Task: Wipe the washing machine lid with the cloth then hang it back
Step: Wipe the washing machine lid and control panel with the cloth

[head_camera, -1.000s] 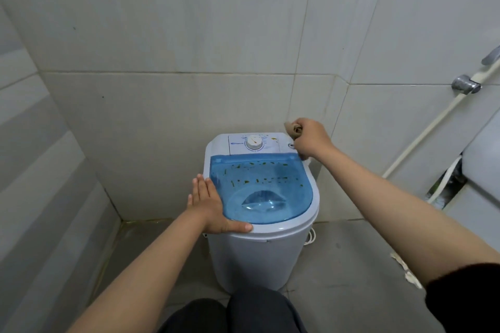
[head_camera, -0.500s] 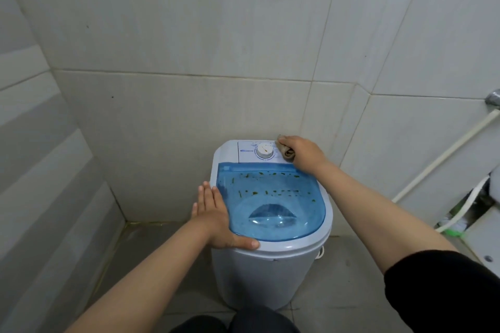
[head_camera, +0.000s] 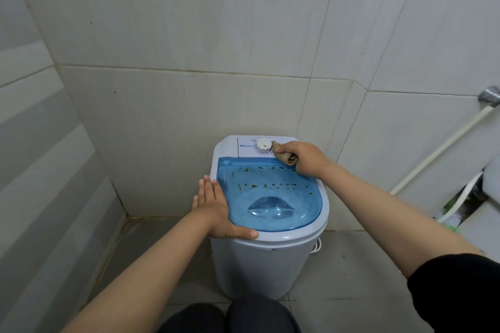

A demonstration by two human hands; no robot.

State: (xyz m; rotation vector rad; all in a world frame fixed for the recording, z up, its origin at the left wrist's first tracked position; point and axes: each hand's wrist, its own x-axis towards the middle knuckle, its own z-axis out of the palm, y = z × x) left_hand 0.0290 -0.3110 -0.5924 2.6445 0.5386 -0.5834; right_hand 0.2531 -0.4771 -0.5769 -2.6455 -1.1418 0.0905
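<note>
A small white washing machine (head_camera: 259,259) stands in the tiled corner, topped by a translucent blue lid (head_camera: 270,197) with greenish specks across its back half. Behind the lid lies a white control panel with a round dial (head_camera: 263,146). My right hand (head_camera: 303,157) is closed around a crumpled brownish cloth (head_camera: 284,155), pressing it on the panel just right of the dial, at the lid's back right corner. My left hand (head_camera: 216,208) rests flat on the machine's left rim, fingers together, thumb along the front edge.
Tiled walls close in behind and to the left of the machine. A white pipe (head_camera: 438,151) slants down the right wall from a metal fitting (head_camera: 490,95). A white hose and a fixture sit at the far right. My dark-trousered knees (head_camera: 230,316) are just in front of the machine.
My right hand has brought the cloth down and leftward from the machine's back right corner onto the control panel beside the dial. The left hand has stayed on the left rim.
</note>
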